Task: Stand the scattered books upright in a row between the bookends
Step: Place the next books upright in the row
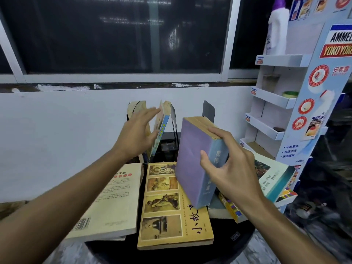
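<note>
1. Done so far: about 2 or 3 books [162, 128] stand at the back of the round black tabletop [190, 252], leaning rather than truly upright. The exact count is hard to tell, since the left hand covers part of them.
2. The left hand [137, 134] is spread wide and flat against the leaning books, propping them; it grips nothing.
3. The right hand [226, 164] is closed around a thick lavender-covered book [192, 155], thumb on the cover and fingers over the spine and page edge. The book is lifted, nearly upright, just in front of the gap.
4. A grey metal bookend [209, 111] stands behind the lifted book. A second upright plate [173, 115] shows beside the leaning books. The open gap lies between them.
5. Left to do, lying flat: a cream book with a barcode [112, 202], a yellow book with 4 pictures [171, 210], and a pale book with a teal spine [274, 178] on the right. At least 1 more [231, 208] lies under the right wrist.
6. Judgement: under half done; this step is slotting the lavender book into the gap.
</note>
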